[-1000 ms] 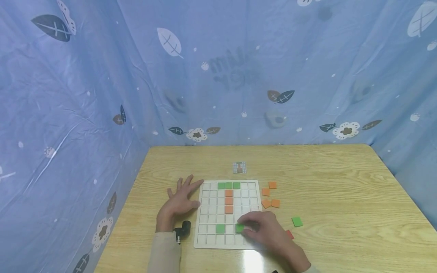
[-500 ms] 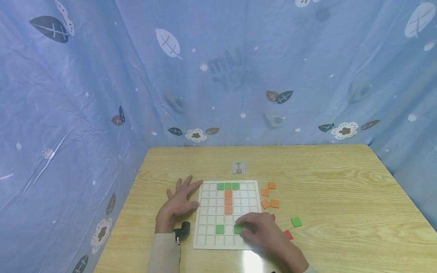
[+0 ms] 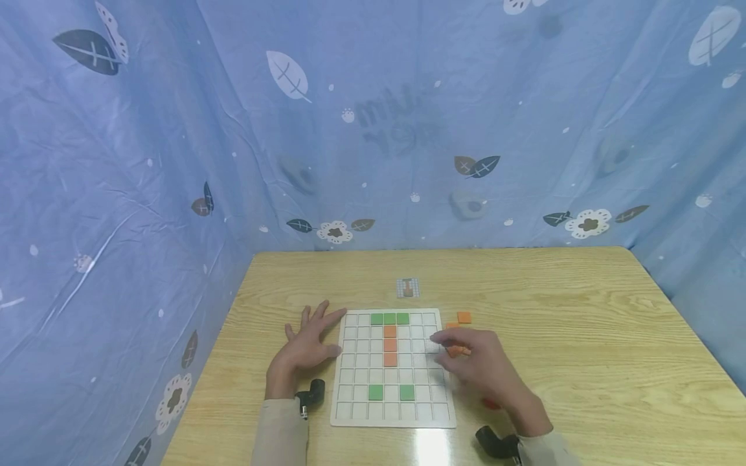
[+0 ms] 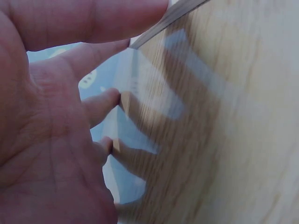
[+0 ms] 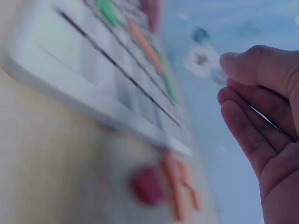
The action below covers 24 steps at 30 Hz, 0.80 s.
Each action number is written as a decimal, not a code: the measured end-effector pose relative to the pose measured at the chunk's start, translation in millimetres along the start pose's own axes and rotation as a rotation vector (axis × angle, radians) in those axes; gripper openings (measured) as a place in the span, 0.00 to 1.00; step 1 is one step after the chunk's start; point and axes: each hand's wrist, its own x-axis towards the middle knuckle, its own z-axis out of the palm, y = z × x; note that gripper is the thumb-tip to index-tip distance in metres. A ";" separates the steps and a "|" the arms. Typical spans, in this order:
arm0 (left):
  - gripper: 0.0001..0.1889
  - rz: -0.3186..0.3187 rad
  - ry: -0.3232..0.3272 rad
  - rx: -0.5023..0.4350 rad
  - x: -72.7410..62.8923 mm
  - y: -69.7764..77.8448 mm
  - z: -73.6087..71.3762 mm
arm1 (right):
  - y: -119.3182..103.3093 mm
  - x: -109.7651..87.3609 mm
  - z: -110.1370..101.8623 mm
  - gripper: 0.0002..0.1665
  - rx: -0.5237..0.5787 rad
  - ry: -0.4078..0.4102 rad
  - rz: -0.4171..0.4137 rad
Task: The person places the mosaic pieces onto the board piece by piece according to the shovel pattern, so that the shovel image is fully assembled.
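A white gridded board (image 3: pixel 357 410) lies on the table. My left hand (image 3: pixel 305 346) has its fingers spread, thumb and index fingertip at the board's left edge. My right hand (image 3: pixel 478 359) is raised near the board's right edge, holding nothing; in the right wrist view its fingers (image 5: pixel 247 135) are bent loosely near the thumb. On the board, three green tiles (image 3: pixel 390 318) fill part of the far row, with an orange column (image 3: pixel 390 345) below their middle. Two more green tiles, a left one (image 3: pixel 375 392) and a right one (image 3: pixel 406 392), sit apart nearer me.
Loose orange tiles (image 3: pixel 463 318) lie right of the board, partly hidden by my right hand. A red tile (image 3: pixel 491 404) shows under the right wrist. Behind the board lies a small picture card (image 3: pixel 408 288). A blue patterned curtain (image 3: pixel 373 129) encloses the wooden table (image 3: pixel 583 323).
My right hand has let go of the nearer right green tile, which stays on the board, and has risen away to the right. The left hand stays where it was.
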 end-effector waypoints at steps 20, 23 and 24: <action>0.45 0.003 0.021 -0.018 -0.7 1.1 1.2 | 48.9 35.3 -60.8 0.18 0.090 0.094 0.106; 0.45 -0.006 0.012 -0.002 0.0 0.0 1.2 | 55.1 38.5 -59.7 0.18 0.105 0.069 0.119; 0.45 -0.007 0.009 0.004 0.4 -0.4 1.1 | 57.5 39.5 -59.1 0.19 0.111 0.059 0.127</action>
